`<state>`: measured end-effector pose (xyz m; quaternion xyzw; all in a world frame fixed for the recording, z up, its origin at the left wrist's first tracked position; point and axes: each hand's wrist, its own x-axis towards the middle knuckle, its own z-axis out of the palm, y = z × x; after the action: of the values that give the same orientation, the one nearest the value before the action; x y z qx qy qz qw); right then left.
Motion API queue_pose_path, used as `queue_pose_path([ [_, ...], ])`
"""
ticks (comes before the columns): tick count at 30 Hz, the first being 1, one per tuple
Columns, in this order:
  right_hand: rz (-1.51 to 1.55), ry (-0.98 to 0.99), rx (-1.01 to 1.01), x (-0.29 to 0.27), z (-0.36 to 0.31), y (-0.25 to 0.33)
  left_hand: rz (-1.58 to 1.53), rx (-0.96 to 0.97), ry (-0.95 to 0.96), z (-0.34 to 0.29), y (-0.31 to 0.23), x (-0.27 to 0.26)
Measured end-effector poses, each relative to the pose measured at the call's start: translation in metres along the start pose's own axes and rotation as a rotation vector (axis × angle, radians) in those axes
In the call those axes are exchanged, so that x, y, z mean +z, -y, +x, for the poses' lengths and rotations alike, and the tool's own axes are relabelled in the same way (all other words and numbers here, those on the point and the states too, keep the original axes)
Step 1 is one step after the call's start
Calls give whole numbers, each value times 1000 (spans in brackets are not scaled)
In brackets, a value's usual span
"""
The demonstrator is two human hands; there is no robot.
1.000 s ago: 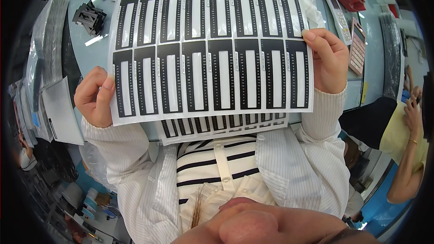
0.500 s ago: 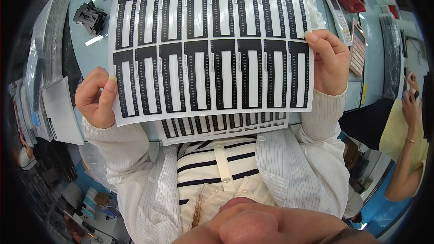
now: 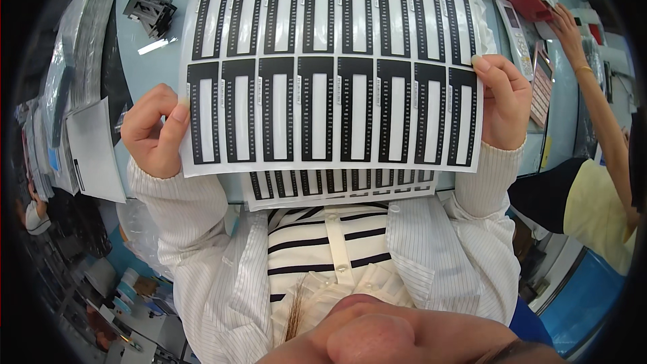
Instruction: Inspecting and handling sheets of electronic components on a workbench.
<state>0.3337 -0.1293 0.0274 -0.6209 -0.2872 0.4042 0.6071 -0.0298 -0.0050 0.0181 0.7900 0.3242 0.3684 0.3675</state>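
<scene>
Between my two hands a white sheet (image 3: 330, 60) is held up, printed with two rows of black frame-shaped labels with white centres. My left hand (image 3: 156, 128) pinches its left edge between thumb and fingers. The right edge is gripped the same way by my right hand (image 3: 502, 98). Below it, close to my body, a second printed sheet (image 3: 337, 182) of similar black labels shows; most of it is hidden by the held sheet.
Black plastic pieces (image 3: 149, 12) lie at the far left of the table. At right are a white remote control (image 3: 514, 35), a pink-framed calculator (image 3: 541, 84) and a red object (image 3: 522, 1). Plastic-wrapped stacks (image 3: 84, 47) stand left. A co-worker's arm (image 3: 590, 87) reaches in from the right.
The held sheet and both hands have shifted slightly right, and the sheet has levelled a little. The co-worker's hand has reached forward to near the red object.
</scene>
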Motion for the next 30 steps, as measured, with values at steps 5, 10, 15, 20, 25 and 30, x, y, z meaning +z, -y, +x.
queue_pose_path([
  [5,20,-21,8,-1,0,-2,12,24,10,0,-1,0],
  [10,15,-9,10,-2,1,-2,20,10,18,1,-2,-1],
  [15,12,-8,21,-2,2,-1,15,-41,23,2,-3,0],
  [20,-4,-3,25,-4,3,-1,-7,-72,68,3,-1,0],
  [25,9,-12,21,-4,2,1,-10,-78,79,2,-2,1],
  [30,40,-18,11,-2,1,1,-9,-50,107,2,-2,0],
])
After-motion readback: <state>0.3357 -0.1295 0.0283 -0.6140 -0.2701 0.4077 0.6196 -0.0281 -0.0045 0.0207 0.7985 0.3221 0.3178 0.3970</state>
